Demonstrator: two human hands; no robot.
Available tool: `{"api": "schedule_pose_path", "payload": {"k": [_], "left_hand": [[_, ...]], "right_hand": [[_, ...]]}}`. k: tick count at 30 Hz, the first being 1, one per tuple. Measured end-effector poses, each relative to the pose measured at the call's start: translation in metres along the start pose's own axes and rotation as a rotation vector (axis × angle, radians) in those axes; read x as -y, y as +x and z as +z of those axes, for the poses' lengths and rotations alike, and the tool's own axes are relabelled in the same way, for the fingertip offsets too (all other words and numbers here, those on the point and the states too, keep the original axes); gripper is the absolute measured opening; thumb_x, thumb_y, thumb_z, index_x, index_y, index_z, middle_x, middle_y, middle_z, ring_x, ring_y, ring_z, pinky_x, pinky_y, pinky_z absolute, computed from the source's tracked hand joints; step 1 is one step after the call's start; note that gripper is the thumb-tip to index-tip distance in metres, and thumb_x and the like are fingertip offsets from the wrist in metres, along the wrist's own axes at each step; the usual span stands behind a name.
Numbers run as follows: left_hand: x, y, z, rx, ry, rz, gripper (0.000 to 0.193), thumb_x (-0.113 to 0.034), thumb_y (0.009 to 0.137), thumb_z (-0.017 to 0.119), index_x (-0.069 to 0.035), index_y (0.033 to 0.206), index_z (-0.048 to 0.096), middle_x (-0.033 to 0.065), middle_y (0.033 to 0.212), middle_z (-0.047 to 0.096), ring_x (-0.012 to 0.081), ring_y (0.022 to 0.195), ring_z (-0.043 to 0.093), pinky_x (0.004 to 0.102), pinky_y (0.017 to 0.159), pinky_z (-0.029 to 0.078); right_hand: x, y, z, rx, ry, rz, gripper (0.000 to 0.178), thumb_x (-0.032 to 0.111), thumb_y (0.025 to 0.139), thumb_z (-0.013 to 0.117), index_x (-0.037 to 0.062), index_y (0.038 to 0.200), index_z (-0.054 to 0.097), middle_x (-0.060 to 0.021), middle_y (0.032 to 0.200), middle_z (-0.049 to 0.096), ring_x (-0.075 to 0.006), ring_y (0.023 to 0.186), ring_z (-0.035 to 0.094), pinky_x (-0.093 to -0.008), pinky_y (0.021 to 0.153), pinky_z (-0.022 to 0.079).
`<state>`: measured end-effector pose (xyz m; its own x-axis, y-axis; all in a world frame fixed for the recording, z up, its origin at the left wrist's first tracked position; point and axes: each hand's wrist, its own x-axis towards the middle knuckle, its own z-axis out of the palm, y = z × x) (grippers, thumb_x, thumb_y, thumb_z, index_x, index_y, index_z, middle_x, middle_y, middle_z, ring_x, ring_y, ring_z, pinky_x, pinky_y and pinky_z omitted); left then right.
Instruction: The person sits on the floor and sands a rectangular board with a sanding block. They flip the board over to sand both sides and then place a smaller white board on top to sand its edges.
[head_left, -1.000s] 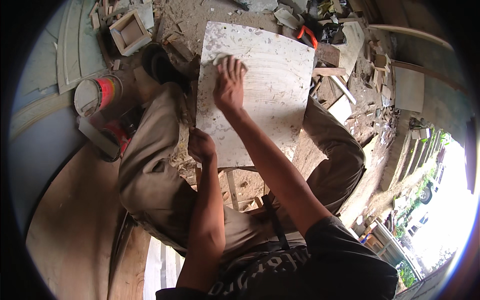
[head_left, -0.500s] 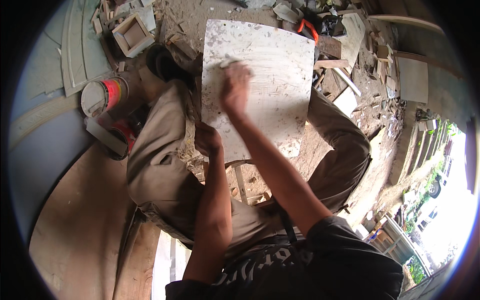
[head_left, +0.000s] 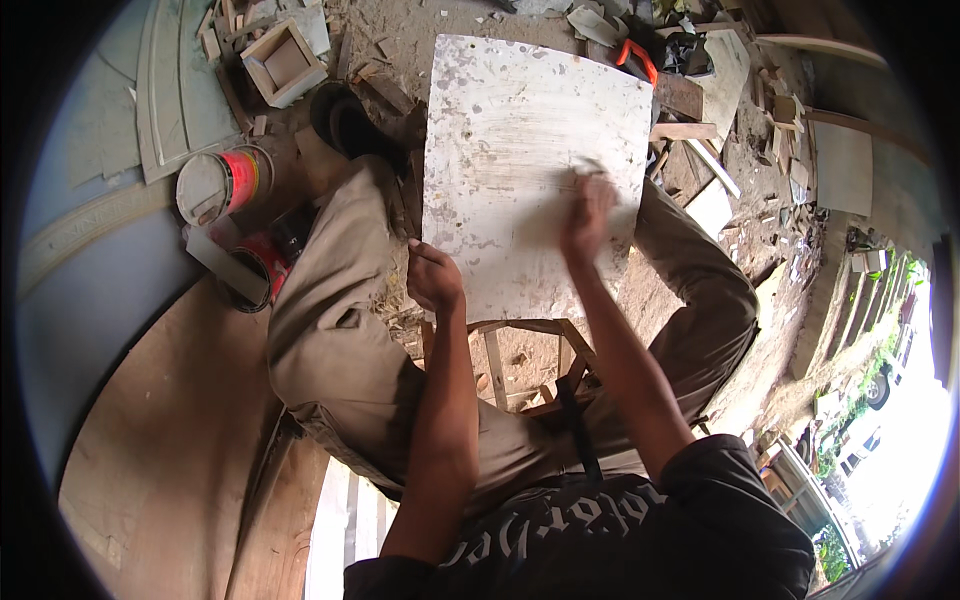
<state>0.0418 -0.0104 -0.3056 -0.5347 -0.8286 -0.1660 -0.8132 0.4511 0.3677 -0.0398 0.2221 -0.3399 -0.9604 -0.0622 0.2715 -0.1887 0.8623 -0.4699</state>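
A white, blotchy flat board (head_left: pixel 510 130) lies in front of me, over a slatted wooden frame (head_left: pixel 495 365) that shows between my knees. My left hand (head_left: pixel 434 277) is closed at the board's lower left edge, with the thumb up along it. Over the right half of the board is my right hand (head_left: pixel 588 215), blurred by motion, its fingers closed around a small thin piece (head_left: pixel 588 166) that pokes out past them. What kind of piece it is cannot be made out. Faint streaks run sideways across the board's upper middle.
To the left lie an open can with a red label (head_left: pixel 240 180) and a second red can (head_left: pixel 268 265) with a flat strip across it. A wooden box (head_left: pixel 284 64), an orange handle (head_left: pixel 636 60) and wood scraps (head_left: pixel 690 132) litter the dirt floor beyond.
My right hand has swept from the board's left side to its right side, with the small piece. The left hand stays at the left edge. The whole view has shifted slightly.
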Motion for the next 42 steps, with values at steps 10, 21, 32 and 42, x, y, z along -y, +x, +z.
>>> {"api": "schedule_pose_path", "payload": {"k": [10, 21, 32, 42], "left_hand": [[0.028, 0.012, 0.01, 0.031, 0.048, -0.005, 0.052, -0.036, 0.108, 0.033, -0.003, 0.093, 0.07, 0.0239, 0.078, 0.071, 0.0461, 0.069, 0.067, 0.054, 0.06, 0.053], [0.02, 0.006, 0.008, -0.019, 0.008, -0.027, 0.049, -0.031, 0.106, 0.04, -0.004, 0.078, 0.069, 0.0207, 0.069, 0.068, 0.0423, 0.061, 0.066, 0.0504, 0.054, 0.052], [0.03, 0.006, 0.01, 0.043, -0.049, -0.015, 0.043, -0.031, 0.106, 0.039, -0.005, 0.094, 0.071, 0.0193, 0.082, 0.072, 0.04, 0.07, 0.069, 0.0467, 0.059, 0.055], [0.021, 0.014, 0.006, 0.065, -0.124, -0.068, 0.048, -0.033, 0.107, 0.035, -0.004, 0.091, 0.07, 0.0202, 0.081, 0.072, 0.0423, 0.074, 0.069, 0.0516, 0.064, 0.055]], "right_hand": [[0.164, 0.06, 0.085, 0.238, 0.163, -0.176, 0.045, 0.005, 0.099, 0.039, -0.0033, 0.141, 0.052, -0.0261, 0.157, 0.037, -0.0436, 0.15, 0.027, -0.0532, 0.124, 0.018], [0.118, 0.026, 0.041, 0.356, -0.025, -0.329, 0.043, 0.007, 0.1, 0.045, -0.0007, 0.142, 0.05, -0.0269, 0.154, 0.041, -0.0468, 0.146, 0.033, -0.0585, 0.121, 0.023], [0.18, 0.107, 0.09, 0.25, 0.001, -0.309, 0.048, 0.001, 0.091, 0.047, 0.0027, 0.138, 0.056, -0.0264, 0.156, 0.038, -0.0448, 0.147, 0.031, -0.0544, 0.123, 0.022], [0.16, 0.076, 0.07, 0.337, 0.072, -0.44, 0.05, -0.001, 0.092, 0.046, -0.0032, 0.142, 0.048, -0.0261, 0.155, 0.039, -0.0456, 0.147, 0.031, -0.0528, 0.123, 0.023]]}}
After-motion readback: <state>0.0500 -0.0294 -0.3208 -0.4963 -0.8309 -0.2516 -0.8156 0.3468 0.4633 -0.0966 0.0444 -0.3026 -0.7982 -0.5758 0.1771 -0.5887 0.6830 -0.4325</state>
